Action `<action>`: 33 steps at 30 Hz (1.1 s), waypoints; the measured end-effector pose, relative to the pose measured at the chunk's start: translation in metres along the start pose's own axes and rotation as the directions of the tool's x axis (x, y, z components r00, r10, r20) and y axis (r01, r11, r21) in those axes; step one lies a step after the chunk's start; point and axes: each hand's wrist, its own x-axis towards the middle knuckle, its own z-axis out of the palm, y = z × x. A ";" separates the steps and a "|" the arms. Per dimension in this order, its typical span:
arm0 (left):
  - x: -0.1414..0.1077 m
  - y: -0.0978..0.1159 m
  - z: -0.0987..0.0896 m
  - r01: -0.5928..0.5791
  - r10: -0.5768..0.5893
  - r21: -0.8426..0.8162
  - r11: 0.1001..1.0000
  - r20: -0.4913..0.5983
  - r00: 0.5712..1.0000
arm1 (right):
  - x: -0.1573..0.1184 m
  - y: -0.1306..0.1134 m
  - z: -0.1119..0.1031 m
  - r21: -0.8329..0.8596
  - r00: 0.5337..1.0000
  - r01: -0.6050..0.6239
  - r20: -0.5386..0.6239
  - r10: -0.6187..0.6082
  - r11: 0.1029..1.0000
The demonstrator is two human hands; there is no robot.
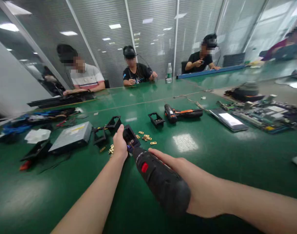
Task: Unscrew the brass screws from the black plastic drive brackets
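My left hand [120, 143] is closed on the left side of a black square frame [130, 134], its thumb up along the edge. My right hand [187, 175] grips a black power screwdriver [160, 182] with a red button. The tool's tip points into the lower part of the frame; whether it touches a screw is too small to tell. Small brass plates [146, 137] lie to the right of the held frame, and several more sit left of my left hand. Other black frames [156, 119] stand on the green table [211, 156], one to the right and others to the left.
Another power screwdriver [182, 113] lies beyond the brass plates, near a phone [228, 120]. Circuit boards [267, 113] are at the right. A silver drive box [71, 137], white tissue [37, 136] and cables [14, 125] occupy the left. People sit across the table, near a water bottle [169, 73].
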 end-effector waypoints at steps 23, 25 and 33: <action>-0.002 0.002 0.002 0.015 -0.015 0.004 1.000 -0.003 1.000 | 0.004 -0.003 0.002 0.016 1.000 -0.019 0.023 0.019 1.000; -0.003 0.002 0.001 0.017 -0.017 0.002 1.000 -0.004 1.000 | 0.004 -0.003 0.002 0.045 1.000 -0.007 0.022 0.006 0.999; -0.002 0.002 -0.001 0.012 -0.012 -0.016 1.000 -0.006 1.000 | 0.005 -0.004 0.003 0.079 1.000 -0.015 0.014 0.014 0.997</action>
